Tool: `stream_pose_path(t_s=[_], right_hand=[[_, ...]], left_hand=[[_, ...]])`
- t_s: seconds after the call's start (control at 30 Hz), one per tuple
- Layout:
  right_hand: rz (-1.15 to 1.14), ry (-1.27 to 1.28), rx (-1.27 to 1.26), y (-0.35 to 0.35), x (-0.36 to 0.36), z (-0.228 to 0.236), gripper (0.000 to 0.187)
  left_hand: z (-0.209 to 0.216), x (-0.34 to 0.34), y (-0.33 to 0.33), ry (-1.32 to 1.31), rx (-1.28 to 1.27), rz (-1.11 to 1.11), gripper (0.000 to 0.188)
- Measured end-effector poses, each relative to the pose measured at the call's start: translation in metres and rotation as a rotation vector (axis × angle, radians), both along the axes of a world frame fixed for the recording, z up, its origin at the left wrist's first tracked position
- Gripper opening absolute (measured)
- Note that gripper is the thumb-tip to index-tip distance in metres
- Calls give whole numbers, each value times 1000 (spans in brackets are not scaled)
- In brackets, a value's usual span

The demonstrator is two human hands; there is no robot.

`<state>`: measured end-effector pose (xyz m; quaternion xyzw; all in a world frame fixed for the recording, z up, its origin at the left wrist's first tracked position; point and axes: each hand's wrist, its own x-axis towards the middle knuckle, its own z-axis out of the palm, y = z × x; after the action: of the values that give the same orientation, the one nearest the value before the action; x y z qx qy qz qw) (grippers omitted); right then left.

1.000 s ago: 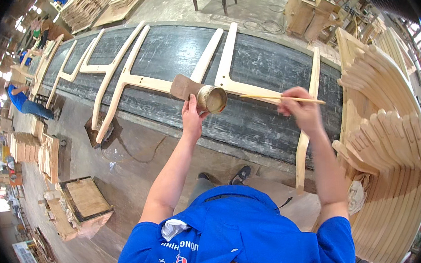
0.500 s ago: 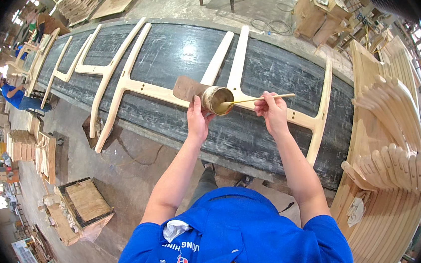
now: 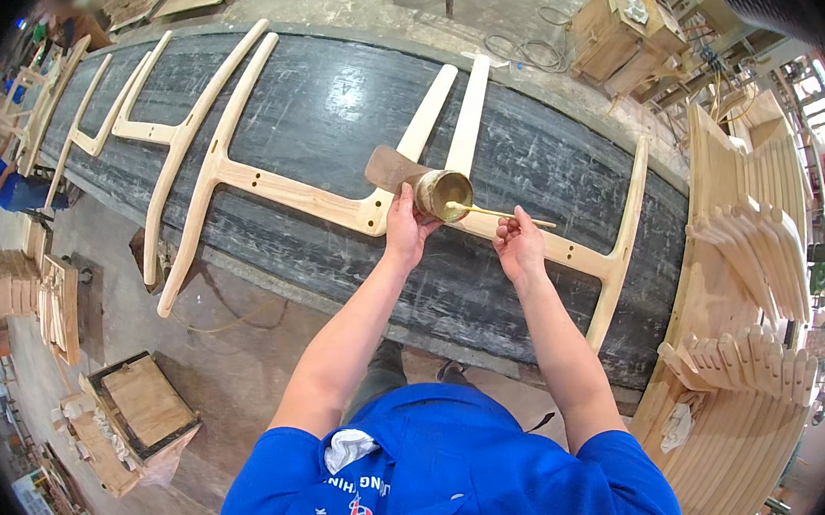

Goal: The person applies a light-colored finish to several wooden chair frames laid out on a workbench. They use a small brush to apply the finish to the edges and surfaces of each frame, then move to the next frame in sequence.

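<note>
My left hand (image 3: 407, 228) is closed around a small round cup (image 3: 431, 197) stained yellowish brown, its mouth tilted toward the right. A flat brown paddle-like piece (image 3: 388, 168) sticks out beyond the cup; how the two join is hidden. Between the fingertips of my right hand (image 3: 521, 245) is a thin stick (image 3: 484, 214), its pale, coated tip at the cup's mouth. Both hands hover over the table beside pale H-shaped wooden chair frames, one to the left (image 3: 310, 205) and one to the right (image 3: 569, 250), with drilled holes in their crossbars.
The long dark table (image 3: 340, 97) carries more wooden frames (image 3: 197, 144) toward the far left. Curved wooden parts (image 3: 736, 366) are stacked at right. A wooden box (image 3: 146, 403) stands on the floor at lower left. Another person in blue (image 3: 3, 180) works at far left.
My right hand has come lower and nearer the cup, and the stick now slants down to the right. My left hand still grips the cup. The whole view has shifted slightly.
</note>
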<state>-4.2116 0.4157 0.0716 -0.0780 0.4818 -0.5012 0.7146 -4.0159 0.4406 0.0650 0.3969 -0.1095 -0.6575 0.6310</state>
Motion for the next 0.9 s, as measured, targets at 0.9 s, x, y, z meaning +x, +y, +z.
stream_pose_path(t_s=[0.9], right_hand=[[733, 1068, -939, -60, 31, 8, 17]], left_hand=[[-33, 47, 70, -21, 120, 307, 46]])
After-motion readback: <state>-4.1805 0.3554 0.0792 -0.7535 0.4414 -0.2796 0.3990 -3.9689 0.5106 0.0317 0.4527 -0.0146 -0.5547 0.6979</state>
